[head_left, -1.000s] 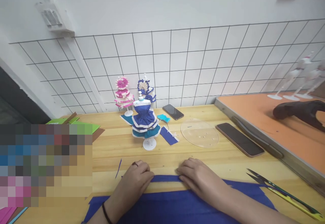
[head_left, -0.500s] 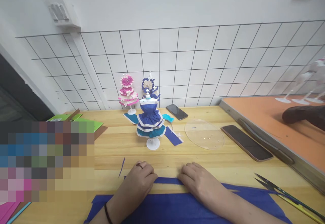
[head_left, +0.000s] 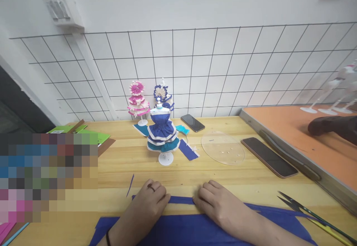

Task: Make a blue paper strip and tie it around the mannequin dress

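A narrow dark blue strip, which looks like crepe paper, runs crosswise near the front of the table. My left hand has its fingers curled down on the strip's left part, thumb along it. A short way to the right, my right hand is closed over the same strip, its fingertips hidden beneath. Under my wrists lies a larger sheet of the same blue paper. Beyond my hands stands a small dress form in a ruffled blue and teal dress with white trim.
Scissors with yellow on the handle lie at right, beside a phone. A clear round plate holds tiny beads. A second phone and a pink-dressed form stand farther back. An orange-topped case borders the right side.
The view has swung slightly, so the scene sits a little farther left. Both hands remain on the blue strip, the right hand's fingers shifted slightly.
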Available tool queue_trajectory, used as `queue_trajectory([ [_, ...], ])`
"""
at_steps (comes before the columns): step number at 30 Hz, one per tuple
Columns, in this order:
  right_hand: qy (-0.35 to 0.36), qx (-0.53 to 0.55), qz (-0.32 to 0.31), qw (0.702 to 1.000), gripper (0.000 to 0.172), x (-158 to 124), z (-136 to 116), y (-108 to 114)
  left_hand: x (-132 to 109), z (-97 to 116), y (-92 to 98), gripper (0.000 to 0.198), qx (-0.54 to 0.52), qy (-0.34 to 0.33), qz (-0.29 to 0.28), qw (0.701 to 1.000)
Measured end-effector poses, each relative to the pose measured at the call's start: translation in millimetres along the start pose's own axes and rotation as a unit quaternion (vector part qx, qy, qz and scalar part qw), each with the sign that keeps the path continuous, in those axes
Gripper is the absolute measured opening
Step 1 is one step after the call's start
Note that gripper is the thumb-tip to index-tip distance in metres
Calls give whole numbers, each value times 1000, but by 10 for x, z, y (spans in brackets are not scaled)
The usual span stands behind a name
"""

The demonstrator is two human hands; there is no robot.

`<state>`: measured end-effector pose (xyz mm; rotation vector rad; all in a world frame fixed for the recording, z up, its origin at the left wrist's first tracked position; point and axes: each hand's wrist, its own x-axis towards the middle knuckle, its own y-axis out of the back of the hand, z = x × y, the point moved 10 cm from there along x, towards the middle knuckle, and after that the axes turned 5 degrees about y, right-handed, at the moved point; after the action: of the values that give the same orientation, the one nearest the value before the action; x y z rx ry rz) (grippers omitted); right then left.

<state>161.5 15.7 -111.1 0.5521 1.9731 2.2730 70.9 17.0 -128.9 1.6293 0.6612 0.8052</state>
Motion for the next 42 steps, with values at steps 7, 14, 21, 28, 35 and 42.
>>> queue_trajectory([
  [7,10,-8,8,1000,22,8,-30,12,-30,22,3,17,27,-8,-2,1000],
  [14,14,-32,30,999,18,11,-44,25,-102,-34,41,19,24,-4,15,1000],
  [21,6,7,4,1000,20,7,-25,-23,-328,-250,131,19,41,19,30,999],
  [28,13,11,5,1000,22,-4,-42,-63,-478,-400,258,19,14,34,70,997],
  [35,13,-11,25,1000,21,-17,-48,-53,-558,-464,260,20,19,37,70,997],
  [42,6,3,1,1000,22,-19,-29,-110,-625,-502,309,21,7,42,100,994],
])
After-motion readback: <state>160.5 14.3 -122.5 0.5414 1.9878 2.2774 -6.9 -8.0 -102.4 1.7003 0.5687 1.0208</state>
